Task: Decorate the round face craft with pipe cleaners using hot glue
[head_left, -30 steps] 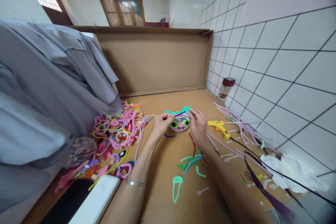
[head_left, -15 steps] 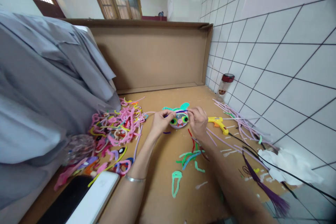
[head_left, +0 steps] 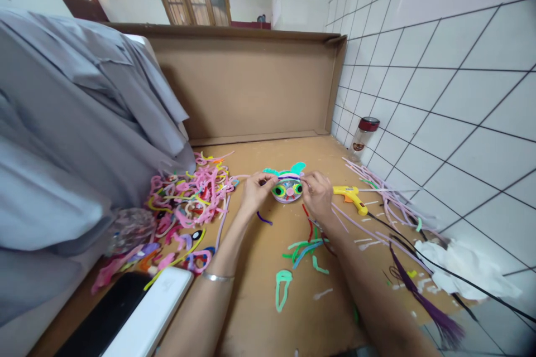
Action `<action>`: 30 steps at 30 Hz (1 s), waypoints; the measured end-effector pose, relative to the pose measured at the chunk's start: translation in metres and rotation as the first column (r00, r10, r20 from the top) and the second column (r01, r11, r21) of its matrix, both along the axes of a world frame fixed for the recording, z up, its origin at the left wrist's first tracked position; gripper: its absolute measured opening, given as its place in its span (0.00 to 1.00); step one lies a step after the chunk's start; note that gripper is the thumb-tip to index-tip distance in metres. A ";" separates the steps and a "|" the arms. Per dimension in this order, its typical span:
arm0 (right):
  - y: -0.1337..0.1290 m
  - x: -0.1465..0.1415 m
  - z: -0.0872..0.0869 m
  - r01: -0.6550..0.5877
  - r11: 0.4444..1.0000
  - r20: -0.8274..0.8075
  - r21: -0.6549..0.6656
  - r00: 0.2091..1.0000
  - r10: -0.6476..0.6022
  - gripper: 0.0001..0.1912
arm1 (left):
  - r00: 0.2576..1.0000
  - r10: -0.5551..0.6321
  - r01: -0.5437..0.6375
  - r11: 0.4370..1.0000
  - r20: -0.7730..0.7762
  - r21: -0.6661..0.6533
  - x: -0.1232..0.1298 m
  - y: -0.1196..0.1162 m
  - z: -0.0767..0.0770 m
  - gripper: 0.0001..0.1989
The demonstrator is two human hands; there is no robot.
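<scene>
Evidently both hands are busy at one small piece, a round animal face with green-and-yellow ringed eyes, a pink nose and teal ears (head_left: 290,192), which sits around the middle of the brown tabletop (head_left: 259,312). The hands are apart, one on either side of it. Thumb and forefinger of the left hand (head_left: 256,192) are pinched at the left end of a thin dark purple fuzzy strip (head_left: 288,178) that runs across the brow, just above the eyes; the fingertips of the right hand (head_left: 318,195) are pinched at its right end. Whether the fingers press on the rim of the face as well is too small to tell. A silvery metal bracelet (head_left: 218,277) circles the left wrist.

Just below the left hand lies a short, bent dark purple stem (head_left: 264,219). Near the right forearm are a loose cluster of green and blue fuzzy stems (head_left: 304,251) and, closer in, a long mint-green loop (head_left: 283,290). Beside the right hand rests a yellow glue gun with an orange trigger (head_left: 352,196) (its black cord trails off past crumpled white tissue (head_left: 456,268)). Off to the left spreads a tangled heap of mostly pink fuzzy stems (head_left: 192,195), well apart from the face.
</scene>
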State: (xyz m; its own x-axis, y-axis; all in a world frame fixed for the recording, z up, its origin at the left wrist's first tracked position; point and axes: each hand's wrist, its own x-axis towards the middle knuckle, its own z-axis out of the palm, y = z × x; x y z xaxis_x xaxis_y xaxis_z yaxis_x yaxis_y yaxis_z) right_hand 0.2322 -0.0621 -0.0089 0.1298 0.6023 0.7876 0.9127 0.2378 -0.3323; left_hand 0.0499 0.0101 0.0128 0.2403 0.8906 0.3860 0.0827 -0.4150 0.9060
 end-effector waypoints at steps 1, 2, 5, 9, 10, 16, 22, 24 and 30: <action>0.001 0.001 -0.003 0.009 1.000 -0.017 -0.004 1.000 -0.009 0.11 | 1.000 0.005 -0.005 1.000 -0.014 -0.003 0.000 0.001 -0.003 0.11; 0.003 0.002 -0.005 0.015 1.000 -0.034 -0.009 0.999 -0.015 0.11 | 1.000 0.010 -0.010 1.000 -0.025 -0.011 0.000 0.002 -0.005 0.10; 0.006 0.005 -0.013 0.020 1.000 -0.074 -0.014 0.997 -0.021 0.10 | 0.998 0.038 -0.040 0.999 -0.059 -0.031 0.001 0.002 -0.010 0.09; 0.010 0.005 -0.020 -0.008 1.000 -0.130 -0.021 0.991 0.005 0.11 | 0.987 0.094 -0.091 0.995 -0.129 0.030 0.002 0.000 -0.011 0.07; 0.010 0.005 -0.021 -0.020 1.000 -0.148 -0.022 0.989 0.016 0.12 | 0.986 0.101 -0.096 0.994 -0.136 0.044 0.003 -0.001 -0.011 0.07; 0.013 0.004 -0.026 -0.079 0.996 -0.254 -0.048 0.965 0.065 0.13 | 0.986 0.102 -0.094 0.993 -0.130 0.072 0.004 0.001 -0.018 0.08; 0.016 0.005 -0.028 -0.079 0.995 -0.272 -0.060 0.960 0.060 0.13 | 0.983 0.109 -0.099 0.992 -0.145 0.077 0.004 0.001 -0.022 0.08; 0.017 0.005 -0.029 -0.064 0.996 -0.267 -0.060 0.963 0.046 0.12 | 0.984 0.106 -0.098 0.993 -0.142 0.063 0.005 0.001 -0.022 0.08; 0.017 0.004 -0.029 -0.047 0.998 -0.275 -0.052 0.961 0.031 0.11 | 0.988 0.092 -0.095 0.995 -0.123 -0.024 0.006 0.000 -0.024 0.09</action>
